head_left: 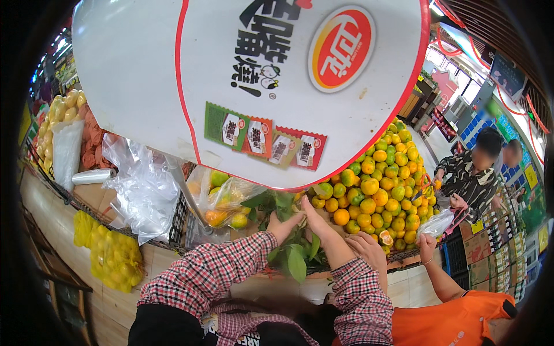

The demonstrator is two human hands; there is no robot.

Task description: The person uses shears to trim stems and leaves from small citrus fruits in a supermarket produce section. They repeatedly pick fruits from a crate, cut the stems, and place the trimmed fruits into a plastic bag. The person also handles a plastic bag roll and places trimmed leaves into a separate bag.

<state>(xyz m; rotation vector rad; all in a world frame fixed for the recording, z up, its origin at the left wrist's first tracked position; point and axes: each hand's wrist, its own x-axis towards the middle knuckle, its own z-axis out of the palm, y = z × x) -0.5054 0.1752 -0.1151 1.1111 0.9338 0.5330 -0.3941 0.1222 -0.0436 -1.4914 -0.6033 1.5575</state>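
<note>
Leafy green citrus sprigs (297, 259) lie between my two hands at the edge of the fruit stand. My left hand (284, 225) is at the left side of the leaves, its fingers partly hidden among them. My right hand (315, 216) reaches in from the right, fingers pointing up and touching the foliage; its grip cannot be made out. Just right of it rises a large heap of green-orange mandarins (380, 197), with one opened mandarin (385, 237) at its lower edge. Left of my hands, clear plastic bags hold more citrus fruit (217, 216).
A big white printed sign (259, 52) hangs low ahead on a metal pole (184, 186). Plastic bags (145, 190) and yellow net bags of fruit (114, 259) are at left. A person in orange (450, 320) stands close at right, hands near the heap; another person (469, 177) stands beyond.
</note>
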